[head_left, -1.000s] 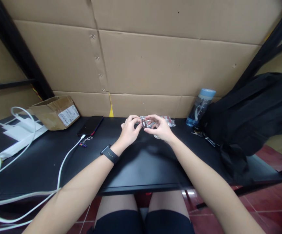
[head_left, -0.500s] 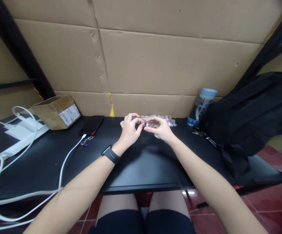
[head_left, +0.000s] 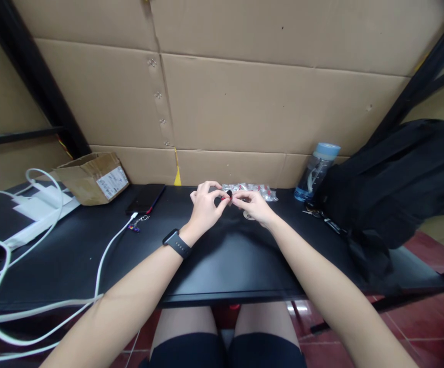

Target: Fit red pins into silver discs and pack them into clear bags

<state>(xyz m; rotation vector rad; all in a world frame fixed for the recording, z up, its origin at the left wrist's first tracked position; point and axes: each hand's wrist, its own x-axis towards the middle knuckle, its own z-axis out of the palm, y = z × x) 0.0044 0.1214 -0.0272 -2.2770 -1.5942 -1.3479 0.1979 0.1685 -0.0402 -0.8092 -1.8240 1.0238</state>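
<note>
My left hand [head_left: 206, 207], with a black watch [head_left: 177, 243] on its wrist, is closed in a pinch over the middle of the black table [head_left: 229, 266]. Opposite it, my right hand [head_left: 255, 207] pinches too, and the fingertips almost meet. Between them is a small black and red piece [head_left: 229, 194], gripped from both sides; its kind is too small to make out. Just below my right fingers lies a pale round object [head_left: 248, 215], partly covered by the hand. Clear plastic packets with red bits [head_left: 266, 190] lie behind both hands.
At left are an opened cardboard box [head_left: 95, 179], a phone [head_left: 145, 198] on a white cable [head_left: 105, 255] and a white power strip [head_left: 40, 199]. A water bottle [head_left: 316, 171] and a black backpack [head_left: 402, 179] stand at right. Cardboard [head_left: 237, 112] walls the back.
My fingertips have turned the small piece, and its black face now shows above them. My right fingers have straightened, exposing more of the round object. The view has shifted slightly.
</note>
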